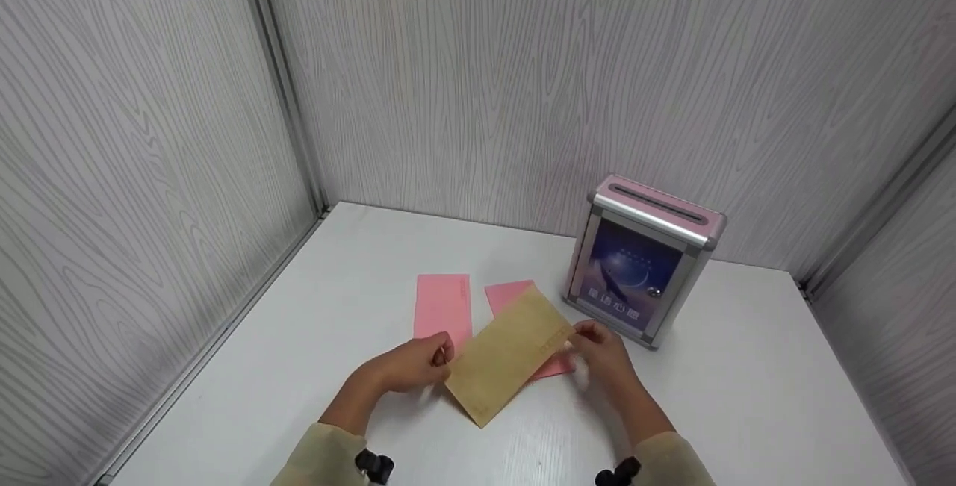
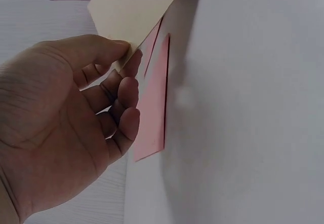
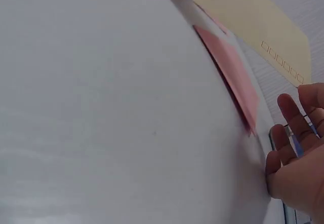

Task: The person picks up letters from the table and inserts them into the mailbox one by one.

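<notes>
A tan paper envelope [image 1: 508, 359] is held tilted above the table between both hands. My left hand [image 1: 417, 361] pinches its left corner between thumb and index finger, the other fingers loosely curled, as the left wrist view shows. At the opposite edge my right hand [image 1: 600, 348] pinches a corner near a printed row of small boxes. Beneath it lie two pink envelopes: the left pink envelope [image 1: 442, 303] is partly hidden by my left hand, and the right pink envelope [image 1: 509, 293] is mostly covered by the tan one.
A silver-framed box [image 1: 631, 269] with a pink slotted top, a small lock and a blue-purple picture stands upright behind my right hand. The white table [image 1: 358, 269] is enclosed by wood-grain panels [image 1: 448, 83] at the back and sides.
</notes>
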{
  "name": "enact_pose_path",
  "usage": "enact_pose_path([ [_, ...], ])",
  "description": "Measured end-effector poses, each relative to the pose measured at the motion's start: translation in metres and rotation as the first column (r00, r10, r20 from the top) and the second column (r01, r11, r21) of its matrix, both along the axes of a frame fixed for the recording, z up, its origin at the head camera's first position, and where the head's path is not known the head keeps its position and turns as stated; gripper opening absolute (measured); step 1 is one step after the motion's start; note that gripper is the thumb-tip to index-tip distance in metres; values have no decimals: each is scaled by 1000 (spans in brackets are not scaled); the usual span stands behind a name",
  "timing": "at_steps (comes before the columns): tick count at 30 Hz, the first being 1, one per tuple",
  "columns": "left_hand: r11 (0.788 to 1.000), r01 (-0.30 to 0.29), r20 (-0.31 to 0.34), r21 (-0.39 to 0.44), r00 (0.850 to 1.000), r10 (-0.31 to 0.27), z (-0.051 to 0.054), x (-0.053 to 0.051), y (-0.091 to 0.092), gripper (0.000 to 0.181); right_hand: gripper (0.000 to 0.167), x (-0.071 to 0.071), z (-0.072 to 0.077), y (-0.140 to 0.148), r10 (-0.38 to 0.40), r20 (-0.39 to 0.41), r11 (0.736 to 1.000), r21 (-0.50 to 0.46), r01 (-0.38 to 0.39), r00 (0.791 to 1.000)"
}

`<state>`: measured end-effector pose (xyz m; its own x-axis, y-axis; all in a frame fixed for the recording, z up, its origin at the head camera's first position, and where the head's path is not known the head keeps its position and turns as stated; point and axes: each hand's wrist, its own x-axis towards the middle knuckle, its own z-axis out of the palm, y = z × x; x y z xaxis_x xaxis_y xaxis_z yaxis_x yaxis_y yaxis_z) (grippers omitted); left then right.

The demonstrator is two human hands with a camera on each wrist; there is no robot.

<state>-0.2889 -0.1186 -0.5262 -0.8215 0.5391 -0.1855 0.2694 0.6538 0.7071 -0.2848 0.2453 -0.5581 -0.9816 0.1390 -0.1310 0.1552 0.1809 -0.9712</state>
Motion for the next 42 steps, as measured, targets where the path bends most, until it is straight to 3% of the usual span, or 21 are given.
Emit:
enact_pose_path([
  [9, 995, 101, -49, -8, 994, -101, 14, 8, 16, 10, 14, 8, 51, 6, -18, -49, 1000, -21, 17, 999],
  [18, 989, 148, -81, 4, 986, -147, 14, 11, 34, 14, 21, 16, 93, 4, -53, -131, 998, 10, 55, 990],
  [29, 991, 119, -66, 57, 991, -116, 19, 9, 51, 15, 15, 27, 115, 3, -31, -204, 995, 88, 49, 979],
  [36, 991, 98, -74, 93, 993, -91, 40, 0, 67, 19, 11, 30, 123, 1, 20, -229, 982, 189, 25, 973],
  [42, 976, 98, -96, 193, 992, -81, 61, -11, 79, 19, 9, 33, 121, 4, 82, -258, 960, 279, -7, 963],
])
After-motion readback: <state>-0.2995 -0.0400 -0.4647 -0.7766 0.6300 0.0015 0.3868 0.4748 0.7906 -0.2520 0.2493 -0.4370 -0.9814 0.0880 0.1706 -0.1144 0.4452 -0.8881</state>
